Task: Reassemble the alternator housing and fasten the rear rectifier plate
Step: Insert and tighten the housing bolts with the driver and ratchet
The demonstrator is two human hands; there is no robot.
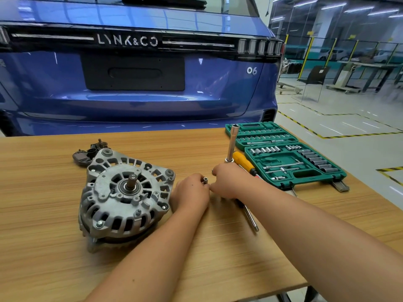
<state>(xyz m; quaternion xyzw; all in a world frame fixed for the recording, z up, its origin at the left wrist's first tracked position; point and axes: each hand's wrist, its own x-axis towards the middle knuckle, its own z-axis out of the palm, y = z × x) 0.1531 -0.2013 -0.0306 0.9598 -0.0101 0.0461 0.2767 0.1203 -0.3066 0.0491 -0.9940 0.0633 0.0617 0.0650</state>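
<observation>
The grey alternator (125, 197) lies on the wooden table (54, 247), shaft end up, with bolts showing around its housing. Behind it sit dark plastic and metal parts (87, 154), apparently the rear cover and rectifier pieces. My left hand (192, 194) pinches a small silver socket (205, 180) just right of the alternator. My right hand (229, 182) is beside it, fingers curled over a ratchet handle (250, 216) that lies on the table. A long socket extension (231, 142) stands upright from the tool at my right hand.
An orange-handled screwdriver (244, 163) lies behind my right hand. An open green socket set case (290, 158) fills the table's right rear corner. A blue car's tailgate (135, 68) stands close behind the table. The table's right edge drops to the workshop floor.
</observation>
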